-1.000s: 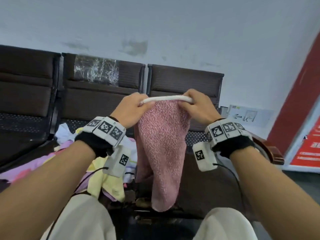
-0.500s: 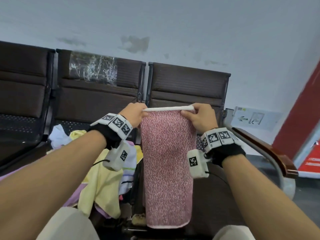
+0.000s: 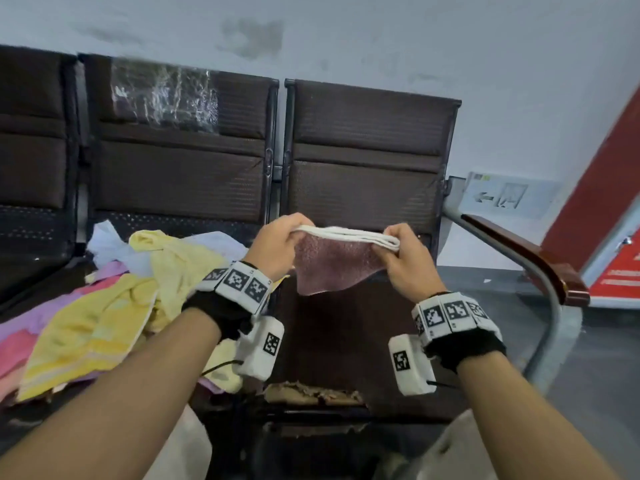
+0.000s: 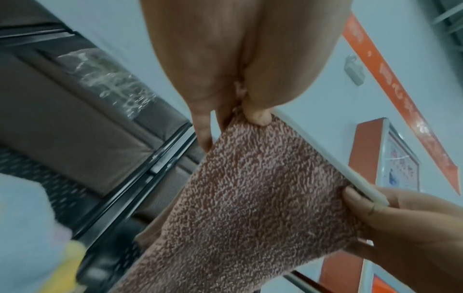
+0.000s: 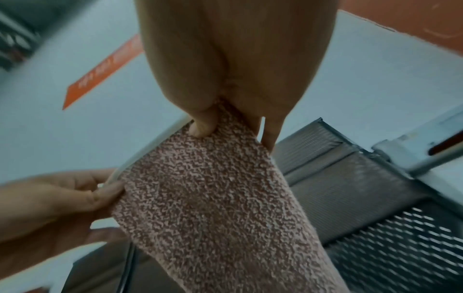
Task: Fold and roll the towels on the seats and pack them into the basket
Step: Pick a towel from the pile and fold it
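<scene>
Head view: two hands hold one pink towel in the air above the right of three seats. The left hand and right hand each pinch its white top edge. At nine o'clock, a pile of towels covers the middle seat.
</scene>
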A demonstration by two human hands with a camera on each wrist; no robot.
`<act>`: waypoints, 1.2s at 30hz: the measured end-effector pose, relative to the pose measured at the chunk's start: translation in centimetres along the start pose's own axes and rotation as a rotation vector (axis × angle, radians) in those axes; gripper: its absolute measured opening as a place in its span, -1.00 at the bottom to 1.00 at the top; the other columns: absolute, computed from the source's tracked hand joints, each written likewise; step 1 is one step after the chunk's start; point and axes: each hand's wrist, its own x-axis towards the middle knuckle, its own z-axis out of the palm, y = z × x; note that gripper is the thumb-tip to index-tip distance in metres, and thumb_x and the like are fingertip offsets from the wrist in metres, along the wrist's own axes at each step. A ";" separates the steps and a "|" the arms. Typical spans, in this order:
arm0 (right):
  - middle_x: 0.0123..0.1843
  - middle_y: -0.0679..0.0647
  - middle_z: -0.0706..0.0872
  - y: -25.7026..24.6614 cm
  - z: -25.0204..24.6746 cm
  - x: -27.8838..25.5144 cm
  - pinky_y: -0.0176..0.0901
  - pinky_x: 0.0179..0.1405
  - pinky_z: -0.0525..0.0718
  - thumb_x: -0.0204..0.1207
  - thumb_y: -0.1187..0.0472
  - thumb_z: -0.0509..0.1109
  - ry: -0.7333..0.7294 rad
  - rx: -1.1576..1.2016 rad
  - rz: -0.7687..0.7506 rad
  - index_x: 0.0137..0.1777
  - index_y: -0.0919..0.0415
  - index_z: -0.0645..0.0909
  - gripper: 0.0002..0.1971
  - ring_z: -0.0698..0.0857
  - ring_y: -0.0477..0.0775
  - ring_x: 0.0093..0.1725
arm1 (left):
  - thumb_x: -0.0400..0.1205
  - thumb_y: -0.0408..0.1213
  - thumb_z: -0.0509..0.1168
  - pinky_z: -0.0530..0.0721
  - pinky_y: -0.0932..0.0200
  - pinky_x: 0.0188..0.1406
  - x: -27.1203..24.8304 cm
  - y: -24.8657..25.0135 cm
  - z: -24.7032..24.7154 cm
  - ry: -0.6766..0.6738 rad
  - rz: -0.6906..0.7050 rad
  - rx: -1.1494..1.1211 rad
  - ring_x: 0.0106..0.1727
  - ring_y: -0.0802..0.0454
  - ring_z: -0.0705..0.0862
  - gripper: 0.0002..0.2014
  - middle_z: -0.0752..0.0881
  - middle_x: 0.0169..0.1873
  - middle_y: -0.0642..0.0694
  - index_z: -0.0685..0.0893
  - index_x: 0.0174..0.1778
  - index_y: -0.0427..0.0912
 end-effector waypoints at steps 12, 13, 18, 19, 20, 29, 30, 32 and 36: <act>0.10 -0.04 0.71 7.5 2.6 -13.6 -0.04 0.22 0.63 0.16 0.14 0.72 -0.429 0.107 0.394 0.22 0.02 0.50 -0.35 0.69 -0.04 0.11 | 0.70 -0.39 0.15 0.38 0.22 -0.22 -11.3 -4.4 7.0 -0.375 -0.269 -0.045 -0.08 0.09 0.54 -0.82 0.61 -0.18 0.05 0.64 0.07 -0.13; 0.06 -0.04 0.73 8.0 2.7 -13.6 0.05 0.25 0.64 0.19 0.22 0.71 -0.469 0.099 0.405 0.18 0.03 0.52 -0.41 0.71 -0.01 0.10 | 0.70 -0.38 0.13 0.38 0.24 -0.28 -11.1 -4.6 7.4 -0.396 -0.290 -0.048 -0.16 0.10 0.52 -0.82 0.58 -0.23 0.07 0.61 0.04 -0.07; 0.02 -0.03 0.75 9.4 3.0 -10.4 -0.03 0.18 0.64 0.38 0.22 0.59 -0.387 0.092 0.411 0.11 0.07 0.59 -0.66 0.71 0.00 0.07 | 0.69 -0.40 0.02 0.46 0.08 -0.16 -7.9 -5.8 8.6 -0.349 -0.352 -0.074 -0.06 -0.15 0.61 -0.73 0.66 -0.01 -0.22 0.55 0.11 -0.01; 0.01 -0.06 0.73 9.6 3.0 -9.3 -0.13 0.11 0.62 0.41 0.16 0.57 -0.371 0.040 0.391 0.10 0.05 0.58 -0.70 0.70 -0.04 0.05 | 0.68 -0.41 0.04 0.50 0.07 -0.12 -7.0 -6.2 8.7 -0.317 -0.335 -0.064 -0.03 -0.13 0.61 -0.72 0.66 0.02 -0.17 0.56 0.13 -0.01; -0.03 -0.11 0.71 9.8 3.1 -8.3 -0.21 0.03 0.56 0.43 0.11 0.55 -0.364 -0.017 0.370 0.07 0.02 0.57 -0.73 0.67 -0.08 0.02 | 0.66 -0.43 0.06 0.50 0.12 -0.15 -6.0 -6.7 8.9 -0.289 -0.315 -0.055 -0.07 -0.09 0.61 -0.71 0.65 0.00 -0.10 0.56 0.15 -0.02; 0.03 -0.05 0.64 13.7 6.9 -1.4 -0.29 -0.04 0.42 0.52 0.04 0.46 -0.378 -0.150 0.487 0.26 0.15 0.53 -0.62 0.58 -0.07 0.02 | 0.63 -0.45 0.24 0.44 0.23 -0.10 0.9 -12.8 12.3 -0.180 -0.285 -0.035 -0.12 0.05 0.52 -0.77 0.65 -0.04 -0.17 0.62 0.16 -0.15; 0.07 -0.02 0.66 14.4 7.3 -1.2 -0.26 -0.02 0.45 0.51 0.05 0.46 -0.372 -0.153 0.529 0.29 0.17 0.51 -0.59 0.60 -0.05 0.03 | 0.63 -0.44 0.25 0.46 0.23 -0.04 1.2 -13.3 12.9 -0.183 -0.303 -0.030 -0.09 0.06 0.53 -0.78 0.65 -0.04 -0.14 0.63 0.16 -0.16; 0.00 -0.03 0.67 15.3 8.0 -1.3 -0.21 -0.09 0.57 0.50 0.07 0.48 -0.360 -0.128 0.625 0.32 0.18 0.47 -0.55 0.63 -0.05 -0.03 | 0.63 -0.42 0.26 0.48 0.21 0.09 1.4 -14.4 13.9 -0.230 -0.357 -0.012 -0.02 0.03 0.55 -0.76 0.64 0.01 -0.12 0.63 0.20 -0.17; 0.11 0.05 0.56 15.8 8.3 -2.5 -0.20 0.14 0.50 0.44 0.15 0.53 -0.378 -0.246 0.533 0.33 0.17 0.47 -0.51 0.59 0.08 0.16 | 0.59 -0.33 0.31 0.47 0.17 0.19 0.3 -15.3 14.6 -0.331 -0.483 0.051 0.24 -0.14 0.58 -0.60 0.55 0.14 -0.17 0.55 0.38 -0.11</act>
